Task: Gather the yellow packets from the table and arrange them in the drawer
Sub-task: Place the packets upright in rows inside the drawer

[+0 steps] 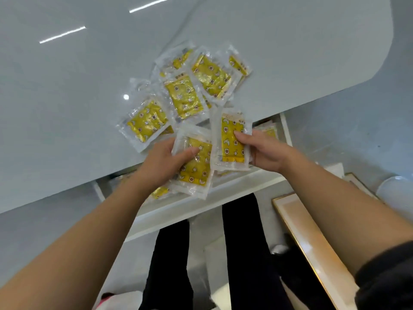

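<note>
Several yellow packets in clear wrappers lie in a loose pile (185, 97) near the front edge of the glossy grey table (67, 108). My left hand (165, 162) grips one yellow packet (197, 166) above the table edge and the open white drawer (201, 202). My right hand (263, 153) holds another yellow packet (231, 142) upright beside it, over the drawer. A few packets show inside the drawer (159, 192), partly hidden by my hands and the held packets.
The drawer juts out below the tabletop toward my dark-trousered legs (241, 253). A flat wood-framed panel (312, 242) lies on the floor at the right, with a white round object (395, 193) beyond it.
</note>
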The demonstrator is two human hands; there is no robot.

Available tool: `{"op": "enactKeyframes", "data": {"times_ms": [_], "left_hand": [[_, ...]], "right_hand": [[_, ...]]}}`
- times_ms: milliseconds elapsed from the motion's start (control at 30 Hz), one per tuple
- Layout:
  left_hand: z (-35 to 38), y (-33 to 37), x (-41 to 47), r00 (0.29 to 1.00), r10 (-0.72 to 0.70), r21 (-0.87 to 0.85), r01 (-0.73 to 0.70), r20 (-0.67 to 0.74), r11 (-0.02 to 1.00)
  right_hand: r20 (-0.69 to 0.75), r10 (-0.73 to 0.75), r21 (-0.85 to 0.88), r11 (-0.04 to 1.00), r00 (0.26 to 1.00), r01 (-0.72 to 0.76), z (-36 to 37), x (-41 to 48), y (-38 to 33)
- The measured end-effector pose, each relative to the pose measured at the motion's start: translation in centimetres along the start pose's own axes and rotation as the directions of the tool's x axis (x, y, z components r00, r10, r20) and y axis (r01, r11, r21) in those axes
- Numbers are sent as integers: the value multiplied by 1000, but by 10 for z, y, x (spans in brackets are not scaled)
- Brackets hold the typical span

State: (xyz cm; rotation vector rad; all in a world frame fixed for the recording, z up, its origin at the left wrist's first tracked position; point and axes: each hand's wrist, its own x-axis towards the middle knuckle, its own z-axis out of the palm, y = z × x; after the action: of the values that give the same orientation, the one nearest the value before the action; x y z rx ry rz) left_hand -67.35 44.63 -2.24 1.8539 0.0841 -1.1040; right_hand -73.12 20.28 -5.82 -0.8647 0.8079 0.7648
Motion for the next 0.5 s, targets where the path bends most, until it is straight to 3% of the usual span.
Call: {"op": "enactKeyframes", "data": {"times_ms": [133, 267, 367, 500], "left_hand": [[-21, -82, -22, 976, -219, -96, 220, 12, 971], [-24, -148, -13, 900, -430, -263, 400, -68, 878], [-26, -187, -1, 865, -470, -248, 422, -178, 872], [-29, -215, 16, 832, -422, -121, 407, -360, 906]], "right_hand": [[-93, 113, -78, 990, 989, -120, 15, 20, 51], [-307, 100, -351, 912, 947, -210, 31, 52, 88], [-366, 47, -571, 778, 930, -264, 47, 77, 109], [-407, -130, -700, 681, 904, -217, 65, 113, 137]]}}
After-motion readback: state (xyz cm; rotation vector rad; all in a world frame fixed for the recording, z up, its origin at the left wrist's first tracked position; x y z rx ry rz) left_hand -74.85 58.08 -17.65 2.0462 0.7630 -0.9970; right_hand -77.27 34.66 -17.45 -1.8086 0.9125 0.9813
